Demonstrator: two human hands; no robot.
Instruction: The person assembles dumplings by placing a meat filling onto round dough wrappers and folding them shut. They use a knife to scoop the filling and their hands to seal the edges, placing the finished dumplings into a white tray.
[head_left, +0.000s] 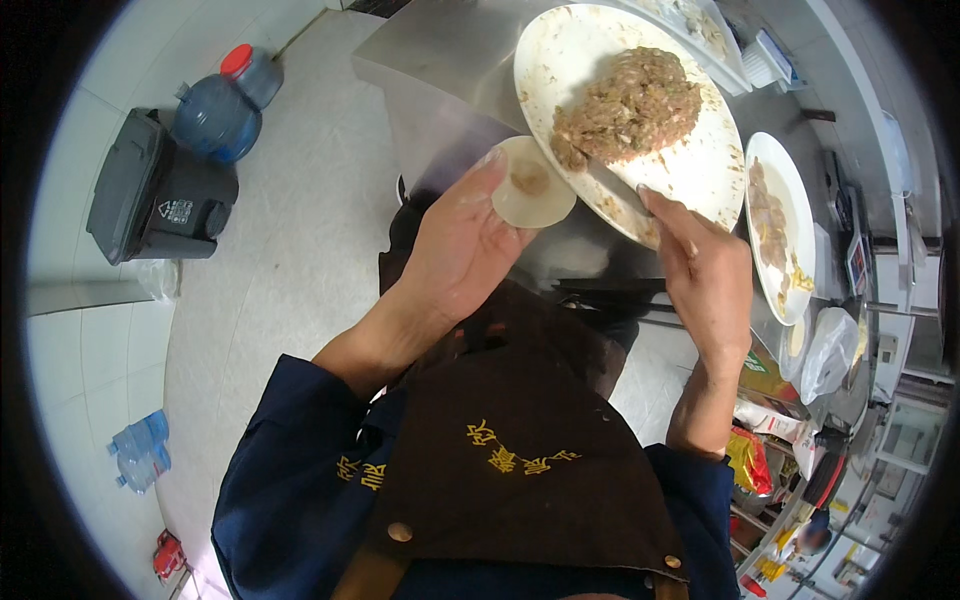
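My left hand (457, 247) holds a round dough wrapper (534, 206) on its fingers, the thumb over the near edge. A small smear of filling (529, 178) marks the wrapper's middle. My right hand (705, 277) grips a flat spreading blade (616, 193), whose handle is hidden by the fingers. The blade's tip touches a bit of filling at the lower left of a minced-meat mound (637, 105). That mound lies on a large white oval plate (716, 176) with scraps of filling along its rim. The wrapper is close beside the plate's left edge.
The plate is on a stainless-steel counter (450, 52). To the right stand a second oval plate (802, 232) with pale food and a clear plastic bag (831, 352). A white tray (720, 64) is at the back. Across the floor are a grey bin (176, 210) and water jugs (214, 124).
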